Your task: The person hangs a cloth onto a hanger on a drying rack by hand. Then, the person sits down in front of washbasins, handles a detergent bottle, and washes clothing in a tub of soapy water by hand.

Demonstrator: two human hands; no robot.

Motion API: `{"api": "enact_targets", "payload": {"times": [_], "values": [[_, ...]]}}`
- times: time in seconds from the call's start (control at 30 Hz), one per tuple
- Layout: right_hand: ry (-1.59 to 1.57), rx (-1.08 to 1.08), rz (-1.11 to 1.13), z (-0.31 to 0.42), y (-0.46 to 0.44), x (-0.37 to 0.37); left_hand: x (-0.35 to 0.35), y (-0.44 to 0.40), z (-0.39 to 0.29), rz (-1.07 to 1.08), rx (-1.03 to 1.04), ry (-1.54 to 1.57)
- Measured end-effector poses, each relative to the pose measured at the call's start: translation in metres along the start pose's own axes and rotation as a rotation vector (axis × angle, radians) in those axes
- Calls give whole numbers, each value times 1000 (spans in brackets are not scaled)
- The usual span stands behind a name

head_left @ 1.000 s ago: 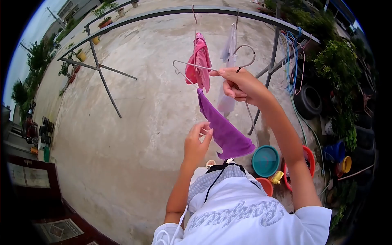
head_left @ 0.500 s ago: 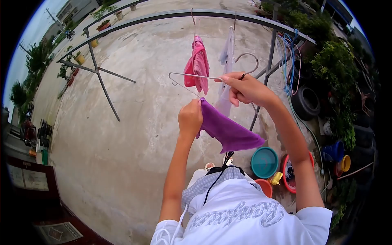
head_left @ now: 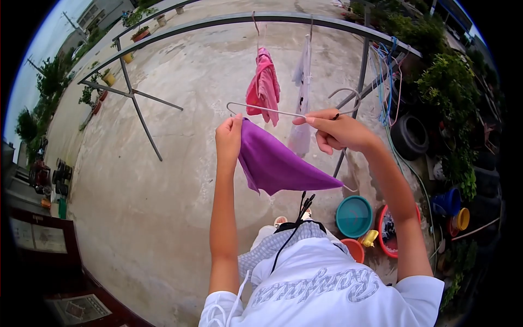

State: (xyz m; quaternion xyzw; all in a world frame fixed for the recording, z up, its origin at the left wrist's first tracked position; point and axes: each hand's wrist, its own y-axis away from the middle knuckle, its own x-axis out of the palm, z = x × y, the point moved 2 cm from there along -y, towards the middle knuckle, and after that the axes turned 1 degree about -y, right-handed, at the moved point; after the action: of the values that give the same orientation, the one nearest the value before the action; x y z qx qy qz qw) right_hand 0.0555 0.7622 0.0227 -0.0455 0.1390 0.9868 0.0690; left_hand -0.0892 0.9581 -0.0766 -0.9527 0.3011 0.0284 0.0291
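My left hand [head_left: 229, 136] pinches the upper left corner of a purple cloth [head_left: 283, 163], close to the left end of a wire hanger [head_left: 267, 109]. The cloth is spread along the hanger's lower wire, and its right corner reaches the hanger's right end. My right hand [head_left: 340, 131] grips the hanger near its neck, with the hook standing above the fingers. Behind the hanger, a pink cloth [head_left: 263, 90] and a pale, see-through item [head_left: 301, 98] hang from a metal rail [head_left: 218, 20].
At the lower right stand a teal basin [head_left: 354, 216], a red basin [head_left: 388, 248] with items in it, an orange basin [head_left: 354, 249] and a yellow object [head_left: 369, 238]. Farther right are a tire [head_left: 409, 136], blue hangers [head_left: 388, 82] and a blue bucket [head_left: 445, 202].
My left hand has closed on the purple cloth and drawn its corner up and left, stretching it along the hanger. My right hand and the hanger have moved slightly right and down.
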Motion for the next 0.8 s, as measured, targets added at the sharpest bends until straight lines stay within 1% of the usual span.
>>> {"api": "enact_targets", "payload": {"times": [0.07,0.17,0.27,0.3,0.37,0.47,0.57,0.67,0.8], "values": [[-37,-1,-5,3,1,-3,-3,-2,2,7,34,-165],[-8,27,8,6,0,-6,-9,4,1,105,90,-452],[87,55,34,5,-1,-4,-3,14,-17,5,267,-626],[123,62,42,4,-1,-4,-1,16,-18,11,233,-450],[93,52,35,5,1,-6,5,17,-18,22,165,-99],[25,27,20,4,5,-12,12,24,-21,48,-173,381],[18,15,37,4,7,-10,1,5,0,-13,-21,191],[4,36,42,6,9,-11,-6,2,-5,-18,145,9],[-19,12,52,9,11,-12,-4,9,-23,-145,235,-307]]}}
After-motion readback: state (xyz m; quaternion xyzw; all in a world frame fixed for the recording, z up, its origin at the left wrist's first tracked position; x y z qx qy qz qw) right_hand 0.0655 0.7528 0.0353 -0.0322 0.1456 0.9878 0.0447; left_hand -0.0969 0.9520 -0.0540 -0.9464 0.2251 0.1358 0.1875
